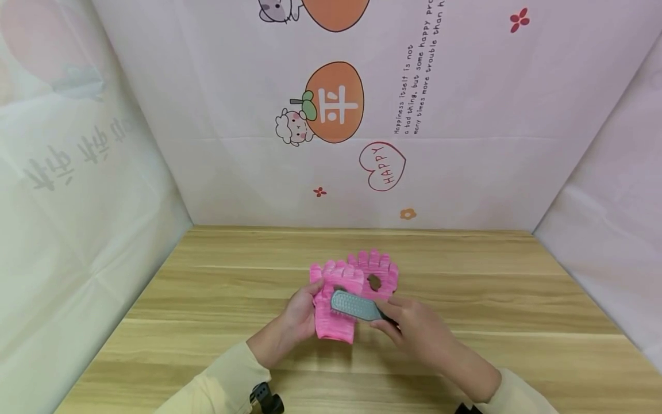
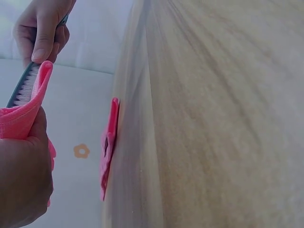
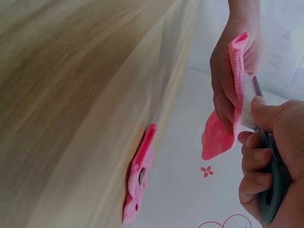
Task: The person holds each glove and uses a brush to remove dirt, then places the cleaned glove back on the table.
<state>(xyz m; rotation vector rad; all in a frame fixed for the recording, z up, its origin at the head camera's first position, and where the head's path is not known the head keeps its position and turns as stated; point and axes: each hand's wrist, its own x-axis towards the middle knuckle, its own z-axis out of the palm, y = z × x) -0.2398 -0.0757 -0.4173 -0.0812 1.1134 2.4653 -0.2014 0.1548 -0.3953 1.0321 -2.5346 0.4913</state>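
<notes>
At eight o'clock on the pink knit glove point(image 1: 333, 328), the left hand point(image 1: 300, 313) grips it, seemingly as backing for the bristle brush point(image 1: 354, 305) clasped by the right hand point(image 1: 421, 330).

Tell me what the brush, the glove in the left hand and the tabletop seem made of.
Brush: probably satin plastic, its back evenly dotted; pale bristles look synthetic.
Glove: likely matte knitted fabric, as it is streaky and bends softly.
Tabletop: smooth, grained wood or wood-look laminate; which is unclear.
</notes>
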